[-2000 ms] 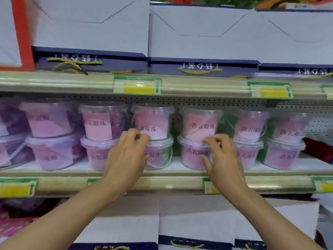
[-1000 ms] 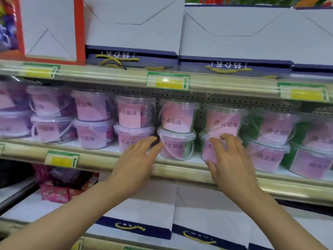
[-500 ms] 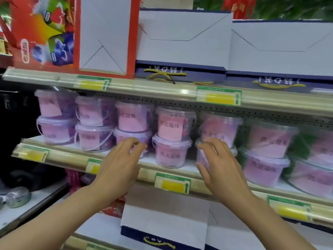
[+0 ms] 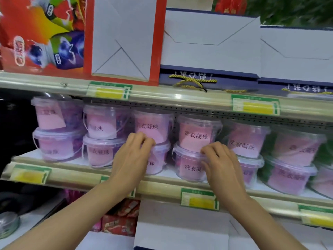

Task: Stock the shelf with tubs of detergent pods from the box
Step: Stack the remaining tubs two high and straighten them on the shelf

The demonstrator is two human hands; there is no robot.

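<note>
Clear tubs of pink and purple detergent pods stand two high in a row on the middle shelf (image 4: 162, 184). My left hand (image 4: 133, 157) rests with bent fingers against the left side and lid rim of a lower tub (image 4: 158, 159) in the third stack. My right hand (image 4: 221, 165) touches the lid rim of the lower tub (image 4: 187, 168) in the fourth stack with bent fingertips. Neither hand lifts a tub. The upper tubs (image 4: 196, 134) sit straight on the lower ones. No supply box is in view.
White and navy gift boxes (image 4: 210, 44) and a red carton (image 4: 41, 33) fill the shelf above. Green and yellow price tags (image 4: 198, 199) line the shelf edges. Below are white boxes (image 4: 180, 228), red packets (image 4: 119, 219) and a round tin (image 4: 7, 224).
The view has swung left along the shelf. Both hands moved left with it, from tubs further right onto the third and fourth stacks, and their fingers bent more.
</note>
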